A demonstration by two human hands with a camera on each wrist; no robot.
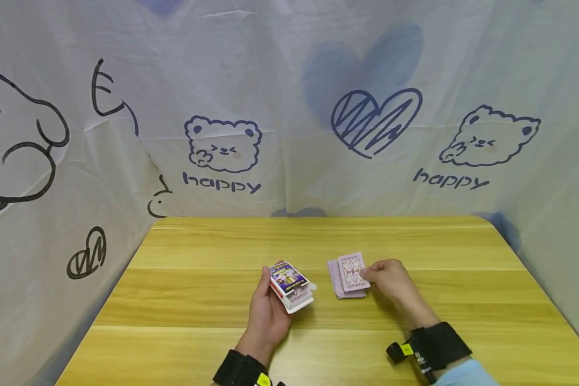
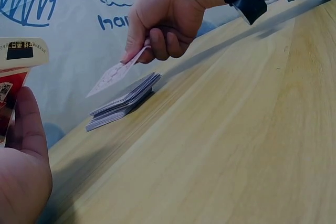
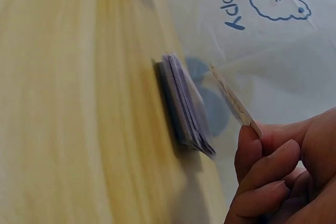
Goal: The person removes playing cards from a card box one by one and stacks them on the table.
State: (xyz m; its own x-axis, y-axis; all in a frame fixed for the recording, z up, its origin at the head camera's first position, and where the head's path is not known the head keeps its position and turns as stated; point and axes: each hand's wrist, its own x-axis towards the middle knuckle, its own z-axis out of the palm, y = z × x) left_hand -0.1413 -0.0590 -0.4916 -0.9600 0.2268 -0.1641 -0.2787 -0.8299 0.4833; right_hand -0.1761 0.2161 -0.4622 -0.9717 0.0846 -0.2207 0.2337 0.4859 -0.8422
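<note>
In the head view my left hand (image 1: pixel 266 317) holds a card box (image 1: pixel 287 277) with a dark blue and yellow printed face. Its flap end hangs open toward me, and patterned card backs show inside. My right hand (image 1: pixel 391 280) pinches a playing card (image 1: pixel 352 272) by its edge between thumb and finger. Below that card, a loosely squared stack of playing cards (image 1: pixel 335 283) lies on the table. From the left wrist view, the pinched card (image 2: pixel 111 80) is tilted and raised above the stack (image 2: pixel 124 105). The right wrist view shows a gap between them too.
The wooden table (image 1: pixel 198 300) has light grain and rounded far corners. A white cloth (image 1: pixel 289 107) with drawn bears, hearts and lettering hangs behind it and at both sides. Each wrist wears a black strap (image 1: pixel 439 343) with a small camera.
</note>
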